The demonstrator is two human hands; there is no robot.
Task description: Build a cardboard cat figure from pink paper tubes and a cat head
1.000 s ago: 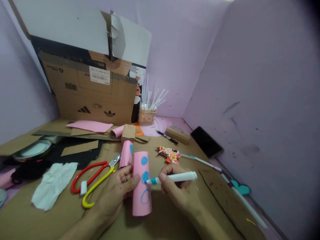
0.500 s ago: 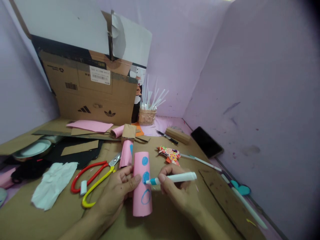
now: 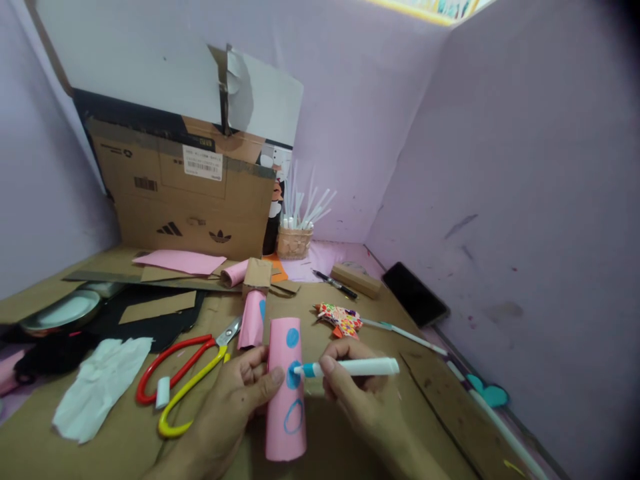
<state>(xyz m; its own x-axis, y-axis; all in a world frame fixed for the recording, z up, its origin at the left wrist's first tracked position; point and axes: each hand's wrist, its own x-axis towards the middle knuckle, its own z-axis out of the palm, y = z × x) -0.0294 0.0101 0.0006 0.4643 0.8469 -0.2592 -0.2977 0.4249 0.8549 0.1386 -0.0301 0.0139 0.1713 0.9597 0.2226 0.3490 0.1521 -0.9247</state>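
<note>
My left hand (image 3: 235,407) is wrapped round a pink paper tube (image 3: 285,427) that stands on the cardboard-covered table (image 3: 120,440), thumb pressed on its front. The tube bears blue circles: two filled, one only outlined near the bottom. My right hand (image 3: 357,397) pinches a white marker with a blue tip (image 3: 350,367), held level, its tip touching the middle circle. A second, smaller pink tube (image 3: 253,320) with a blue spot lies just behind.
Red and yellow scissors (image 3: 183,380) and crumpled white paper (image 3: 97,387) lie to the left. A large cardboard box (image 3: 185,200) stands at the back, with a basket of white sticks (image 3: 295,237) beside it. A black phone (image 3: 415,293), a patterned paper shape (image 3: 340,319) and pens lie to the right.
The view has tilted up slightly, so everything sits lower in the picture. The marker tip stays on the middle circle, which looks more filled in with blue.
</note>
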